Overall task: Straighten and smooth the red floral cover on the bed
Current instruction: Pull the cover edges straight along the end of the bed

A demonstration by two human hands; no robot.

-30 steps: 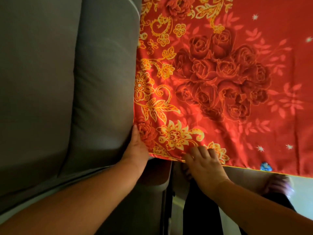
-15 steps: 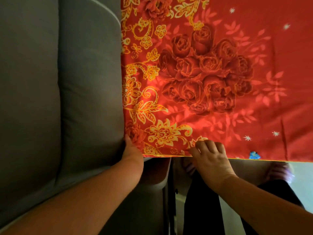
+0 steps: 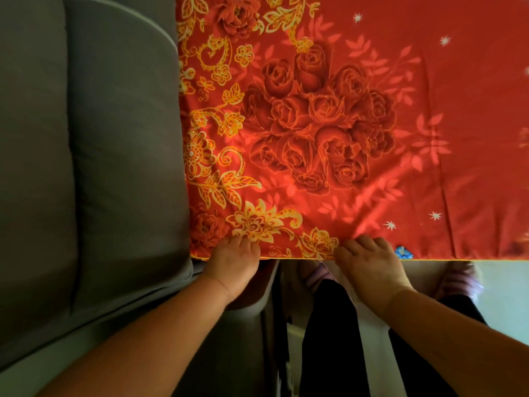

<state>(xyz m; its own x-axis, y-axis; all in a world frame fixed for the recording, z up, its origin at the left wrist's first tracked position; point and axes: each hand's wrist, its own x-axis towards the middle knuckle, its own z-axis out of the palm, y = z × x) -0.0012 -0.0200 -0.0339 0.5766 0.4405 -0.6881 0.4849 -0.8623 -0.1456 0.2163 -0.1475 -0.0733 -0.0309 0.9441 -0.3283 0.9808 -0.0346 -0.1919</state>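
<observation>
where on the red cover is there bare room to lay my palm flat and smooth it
The red floral cover lies bare from the rose cluster out to its right side, and up along the grey cushion. Only the near hem is crowded: the left hand by the corner, the right hand beside it, a short gap between.

One red floral cover (image 3: pixel 357 133), two hands on its near edge, left hand (image 3: pixel 233 260), right hand (image 3: pixel 369 263), two grey cushions (image 3: pixel 123 138), two slippered feet (image 3: pixel 458 277).
</observation>
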